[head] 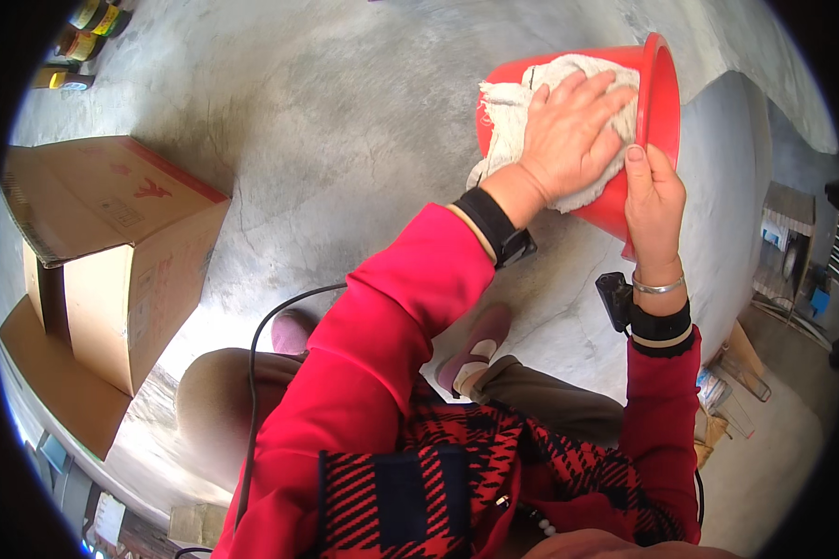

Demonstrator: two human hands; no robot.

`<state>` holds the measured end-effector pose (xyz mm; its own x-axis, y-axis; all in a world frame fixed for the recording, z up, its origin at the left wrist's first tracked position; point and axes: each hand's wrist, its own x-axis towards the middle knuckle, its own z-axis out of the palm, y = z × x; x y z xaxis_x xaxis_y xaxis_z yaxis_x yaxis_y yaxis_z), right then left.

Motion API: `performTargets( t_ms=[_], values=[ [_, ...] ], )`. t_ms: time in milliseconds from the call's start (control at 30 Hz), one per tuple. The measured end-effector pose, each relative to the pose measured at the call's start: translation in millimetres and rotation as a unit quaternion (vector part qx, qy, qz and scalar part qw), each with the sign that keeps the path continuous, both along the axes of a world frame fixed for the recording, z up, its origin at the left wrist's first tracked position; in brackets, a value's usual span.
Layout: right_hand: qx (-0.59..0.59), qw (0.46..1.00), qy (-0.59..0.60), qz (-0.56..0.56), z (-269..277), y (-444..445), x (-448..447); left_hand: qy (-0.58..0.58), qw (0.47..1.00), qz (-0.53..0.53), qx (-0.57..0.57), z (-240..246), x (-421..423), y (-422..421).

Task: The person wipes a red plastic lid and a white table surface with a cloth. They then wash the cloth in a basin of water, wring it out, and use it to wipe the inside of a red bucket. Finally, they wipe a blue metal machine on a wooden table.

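A red plastic bucket (605, 222) lies tilted on its side, its open mouth facing right. Spread over its outer wall is a whitish cloth (507, 133) with frayed edges. My left hand (573, 133) presses flat on the cloth, palm down, holding it against the bucket. My right hand (656, 195) grips the bucket's rim, thumb on the outside near the mouth. The inside of the bucket is mostly hidden, and so is whatever supports it from below.
An open cardboard box (168, 293) stands on the concrete floor (335, 140) at left. Several bottles or jars (87, 42) are at the upper left. A pale wall (723, 209) rises close on the right. A black cable (253, 391) runs along my left arm.
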<state>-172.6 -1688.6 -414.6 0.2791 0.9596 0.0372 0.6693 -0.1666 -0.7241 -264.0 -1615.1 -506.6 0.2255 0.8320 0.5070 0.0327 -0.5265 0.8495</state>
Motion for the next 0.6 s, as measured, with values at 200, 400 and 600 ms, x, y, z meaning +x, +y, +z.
performTargets(
  t_ms=[200, 400, 600],
  values=[
    [-0.085, 0.932, -0.269, 0.228, 16, -33, 8, -0.006, 0.971, -0.039, -0.236, 17, -19, 87],
    [-0.071, 0.871, -0.383, 0.301, -18, -31, 46, -0.342, 0.647, -0.283, -0.619, 67, -69, 80],
    [-0.021, 0.881, -0.371, 0.294, -41, -22, 38, -0.316, 0.714, -0.241, -0.576, 55, -82, 81]
  ],
)
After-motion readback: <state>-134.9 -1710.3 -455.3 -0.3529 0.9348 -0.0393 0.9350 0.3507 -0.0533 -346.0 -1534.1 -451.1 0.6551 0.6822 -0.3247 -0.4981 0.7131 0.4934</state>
